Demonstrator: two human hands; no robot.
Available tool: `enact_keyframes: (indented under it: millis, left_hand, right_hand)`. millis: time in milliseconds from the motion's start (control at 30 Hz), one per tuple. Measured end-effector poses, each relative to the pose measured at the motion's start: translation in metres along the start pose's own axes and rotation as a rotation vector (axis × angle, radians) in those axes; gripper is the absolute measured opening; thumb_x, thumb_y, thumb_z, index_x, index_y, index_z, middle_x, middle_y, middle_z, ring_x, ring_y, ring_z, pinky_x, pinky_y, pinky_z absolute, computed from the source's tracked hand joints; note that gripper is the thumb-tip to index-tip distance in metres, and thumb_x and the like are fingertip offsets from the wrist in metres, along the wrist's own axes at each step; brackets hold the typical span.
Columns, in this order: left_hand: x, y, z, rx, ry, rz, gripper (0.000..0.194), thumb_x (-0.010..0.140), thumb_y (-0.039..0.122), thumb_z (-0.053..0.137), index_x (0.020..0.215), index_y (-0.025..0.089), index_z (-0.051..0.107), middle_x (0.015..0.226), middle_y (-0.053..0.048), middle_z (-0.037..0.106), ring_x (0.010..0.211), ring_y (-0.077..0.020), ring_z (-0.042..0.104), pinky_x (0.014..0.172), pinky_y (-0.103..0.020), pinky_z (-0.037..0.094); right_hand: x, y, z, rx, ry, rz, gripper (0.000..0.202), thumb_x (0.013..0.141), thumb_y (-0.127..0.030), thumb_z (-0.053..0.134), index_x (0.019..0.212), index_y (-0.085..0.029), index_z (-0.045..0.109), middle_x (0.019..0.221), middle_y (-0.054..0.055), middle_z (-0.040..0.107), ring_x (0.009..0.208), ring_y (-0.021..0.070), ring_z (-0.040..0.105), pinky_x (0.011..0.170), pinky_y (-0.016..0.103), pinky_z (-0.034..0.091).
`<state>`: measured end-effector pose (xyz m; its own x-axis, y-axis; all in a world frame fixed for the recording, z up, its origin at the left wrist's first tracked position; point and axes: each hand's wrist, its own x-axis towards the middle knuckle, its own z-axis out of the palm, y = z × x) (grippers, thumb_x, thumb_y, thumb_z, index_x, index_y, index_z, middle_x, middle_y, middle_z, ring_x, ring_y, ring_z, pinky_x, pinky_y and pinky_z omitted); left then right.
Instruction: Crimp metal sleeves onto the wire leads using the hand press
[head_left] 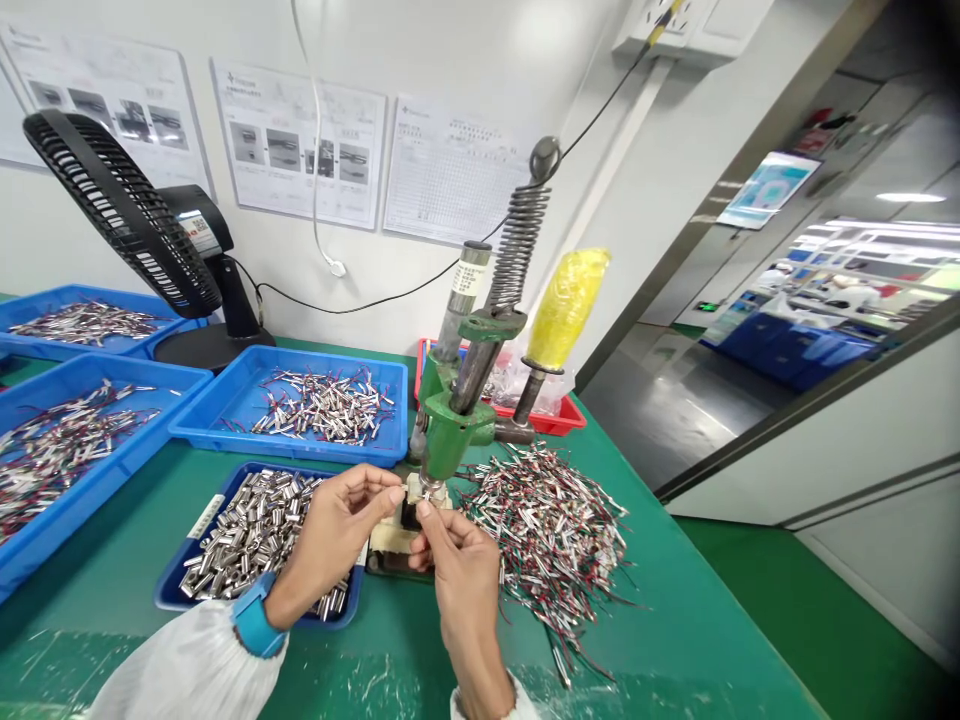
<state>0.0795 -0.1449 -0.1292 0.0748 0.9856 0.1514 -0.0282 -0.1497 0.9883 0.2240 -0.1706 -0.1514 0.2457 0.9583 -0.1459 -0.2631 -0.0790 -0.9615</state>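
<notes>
My left hand point(337, 530) and my right hand point(463, 570) meet at the base of a green hand press point(450, 430), just under its ram. Thumb and fingers of each are pinched together; what they hold is too small and too covered to name. A spring point(521, 245) rises from the press top, and its lever ends in a yellow-wrapped handle point(570, 310). Beside my left wrist, short metal sleeves point(259, 530) fill a dark blue tray point(166, 592). To the right of my right hand lies a heap of small silvery parts with thin red and black wires point(551, 530).
Blue trays point(187, 425) of wired parts stand at the left and back. A black fan point(124, 215) is behind them. A red tray point(574, 415) with plastic bags sits behind the press. The green table's point(720, 630) right edge runs beside a doorway.
</notes>
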Motion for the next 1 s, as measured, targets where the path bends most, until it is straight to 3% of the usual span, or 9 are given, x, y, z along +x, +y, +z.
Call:
enact_keyframes:
  millis: [133, 233, 433, 533, 667, 767, 867, 933, 1000]
  left_hand:
    - [0.009, -0.002, 0.005, 0.053, 0.003, 0.061, 0.024, 0.084, 0.038, 0.073, 0.092, 0.016, 0.079, 0.091, -0.007, 0.077, 0.083, -0.0208, 0.07, 0.077, -0.031, 0.055]
    - [0.015, -0.005, 0.008, 0.093, 0.0, 0.105, 0.023, 0.085, 0.035, 0.072, 0.096, 0.016, 0.079, 0.099, -0.009, 0.078, 0.093, -0.0234, 0.071, 0.085, -0.034, 0.055]
    - [0.024, -0.002, 0.015, 0.103, -0.135, 0.146, 0.032, 0.091, 0.029, 0.065, 0.118, 0.014, 0.07, 0.117, -0.011, 0.075, 0.102, -0.0228, 0.069, 0.093, -0.035, 0.052]
    - [0.027, 0.005, 0.016, 0.213, -0.183, 0.194, 0.027, 0.092, 0.025, 0.06, 0.115, 0.015, 0.069, 0.109, -0.008, 0.075, 0.094, -0.02, 0.068, 0.085, -0.031, 0.052]
    - [0.028, 0.014, 0.016, 0.465, -0.22, 0.29, 0.017, 0.091, 0.02, 0.055, 0.098, 0.016, 0.069, 0.084, -0.002, 0.071, 0.073, -0.0166, 0.06, 0.069, -0.028, 0.046]
    - [0.025, 0.014, 0.014, 0.57, -0.197, 0.325, 0.017, 0.091, 0.022, 0.055, 0.098, 0.016, 0.069, 0.082, -0.003, 0.071, 0.072, -0.0176, 0.06, 0.068, -0.029, 0.045]
    - [0.019, 0.007, 0.012, 0.495, -0.192, 0.308, 0.027, 0.094, 0.026, 0.054, 0.116, 0.018, 0.068, 0.102, -0.008, 0.075, 0.089, -0.0218, 0.067, 0.081, -0.032, 0.05]
    - [0.015, 0.002, 0.01, 0.436, -0.187, 0.306, 0.035, 0.095, 0.028, 0.055, 0.127, 0.019, 0.066, 0.115, -0.01, 0.074, 0.102, -0.0244, 0.067, 0.089, -0.034, 0.05]
    - [0.011, -0.002, 0.007, 0.42, -0.156, 0.309, 0.039, 0.094, 0.031, 0.059, 0.131, 0.02, 0.064, 0.122, -0.011, 0.073, 0.105, -0.0254, 0.066, 0.092, -0.036, 0.05]
  right_hand:
    - [0.005, 0.005, -0.007, -0.054, -0.064, 0.055, 0.055, 0.064, -0.066, 0.081, 0.066, -0.014, 0.064, 0.052, 0.001, 0.062, 0.041, 0.0105, 0.054, 0.042, 0.021, 0.043]
    - [0.009, 0.011, -0.011, -0.161, -0.056, -0.011, 0.055, 0.07, -0.068, 0.076, 0.067, -0.015, 0.061, 0.052, 0.001, 0.062, 0.04, 0.0108, 0.054, 0.04, 0.02, 0.039]
    - [0.012, 0.013, -0.01, -0.281, -0.02, -0.111, 0.053, 0.076, -0.068, 0.068, 0.062, -0.019, 0.051, 0.048, -0.002, 0.054, 0.039, 0.0099, 0.048, 0.04, 0.02, 0.033]
    - [0.012, 0.013, -0.009, -0.285, -0.025, -0.132, 0.052, 0.078, -0.067, 0.066, 0.062, -0.02, 0.05, 0.048, -0.003, 0.054, 0.04, 0.0098, 0.047, 0.04, 0.02, 0.033]
    - [0.013, 0.013, -0.011, -0.316, -0.037, -0.156, 0.051, 0.082, -0.065, 0.063, 0.062, -0.021, 0.049, 0.048, -0.003, 0.052, 0.04, 0.0092, 0.044, 0.041, 0.02, 0.031]
    - [0.01, 0.009, -0.022, -0.441, -0.132, -0.167, 0.046, 0.084, -0.06, 0.063, 0.064, -0.019, 0.055, 0.05, -0.003, 0.054, 0.041, 0.0095, 0.043, 0.041, 0.021, 0.031]
    - [0.002, -0.013, -0.043, -0.56, -0.116, -0.26, 0.041, 0.085, -0.057, 0.065, 0.074, -0.017, 0.068, 0.058, 0.0, 0.062, 0.048, 0.0129, 0.052, 0.045, 0.023, 0.039]
    - [0.001, -0.046, -0.054, -0.564, 0.055, -0.408, 0.041, 0.084, -0.057, 0.067, 0.085, -0.016, 0.072, 0.069, 0.004, 0.07, 0.059, 0.0165, 0.062, 0.054, 0.026, 0.048]
    - [0.008, -0.094, -0.053, -0.54, 0.24, -0.594, 0.044, 0.082, -0.056, 0.07, 0.099, -0.015, 0.072, 0.089, 0.009, 0.075, 0.076, 0.0197, 0.068, 0.067, 0.03, 0.054]
